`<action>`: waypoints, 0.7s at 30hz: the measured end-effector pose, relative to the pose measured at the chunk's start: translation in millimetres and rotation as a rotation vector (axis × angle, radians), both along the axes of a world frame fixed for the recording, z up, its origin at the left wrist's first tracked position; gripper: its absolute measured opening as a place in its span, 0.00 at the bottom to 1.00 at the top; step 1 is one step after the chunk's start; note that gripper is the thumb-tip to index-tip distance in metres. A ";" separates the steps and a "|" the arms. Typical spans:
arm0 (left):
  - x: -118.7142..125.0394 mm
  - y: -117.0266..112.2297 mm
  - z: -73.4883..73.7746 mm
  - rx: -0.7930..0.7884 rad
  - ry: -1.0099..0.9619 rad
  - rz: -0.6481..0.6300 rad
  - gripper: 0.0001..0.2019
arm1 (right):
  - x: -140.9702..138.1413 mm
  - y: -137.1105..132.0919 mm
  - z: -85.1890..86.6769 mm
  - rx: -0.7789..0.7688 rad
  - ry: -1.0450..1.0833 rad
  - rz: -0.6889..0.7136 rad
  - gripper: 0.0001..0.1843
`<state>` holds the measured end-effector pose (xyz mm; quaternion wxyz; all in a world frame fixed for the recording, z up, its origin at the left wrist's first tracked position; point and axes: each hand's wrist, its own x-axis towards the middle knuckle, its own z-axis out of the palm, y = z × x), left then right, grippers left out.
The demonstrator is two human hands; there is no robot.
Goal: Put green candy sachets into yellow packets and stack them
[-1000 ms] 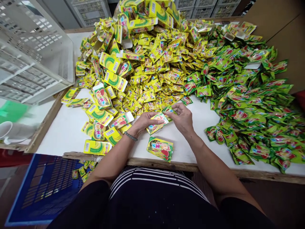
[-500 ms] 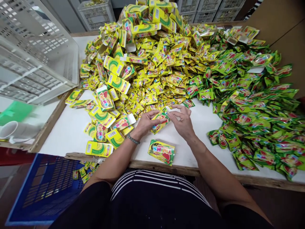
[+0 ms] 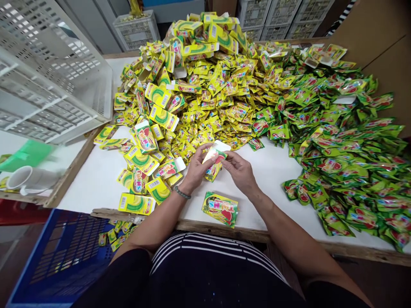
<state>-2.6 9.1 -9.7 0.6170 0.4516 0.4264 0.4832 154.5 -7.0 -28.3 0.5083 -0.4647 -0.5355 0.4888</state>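
My left hand [image 3: 195,170] and my right hand [image 3: 238,170] meet over the white table [image 3: 93,179], both closed on one small yellow-green carton [image 3: 214,162] with its white end flap open. My left wrist wears a dark bracelet. A filled carton [image 3: 221,208] lies flat near the table's front edge, just below my hands. Beyond my hands rises a big heap of yellow sachets [image 3: 212,102]. A spread of green sachets [image 3: 340,137] covers the right side. Flat and folded yellow cartons [image 3: 144,158] lie scattered at my left.
A white plastic crate [image 3: 45,85] stands tilted at the left, with a white cup [image 3: 22,177] on a lower surface beside it. A blue crate [image 3: 61,252] sits on the floor at the lower left with several fallen sachets by it. More grey crates [image 3: 276,15] stand behind the table.
My hands have raised the carton and turned it more upright, and its white flap now stands open. The view has tilted slightly, shifting everything lower in frame.
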 end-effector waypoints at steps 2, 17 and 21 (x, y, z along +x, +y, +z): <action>-2.3 -0.4 -2.3 0.021 0.027 -0.068 0.27 | 0.4 -0.2 -2.1 -0.014 -0.045 0.022 0.19; 1.6 -4.6 3.1 -0.062 0.018 -0.027 0.28 | 8.1 0.7 2.7 0.006 -0.105 -0.064 0.17; 2.6 -4.6 4.8 -0.085 0.026 -0.051 0.29 | 7.7 4.8 -1.0 -0.158 0.100 -0.091 0.16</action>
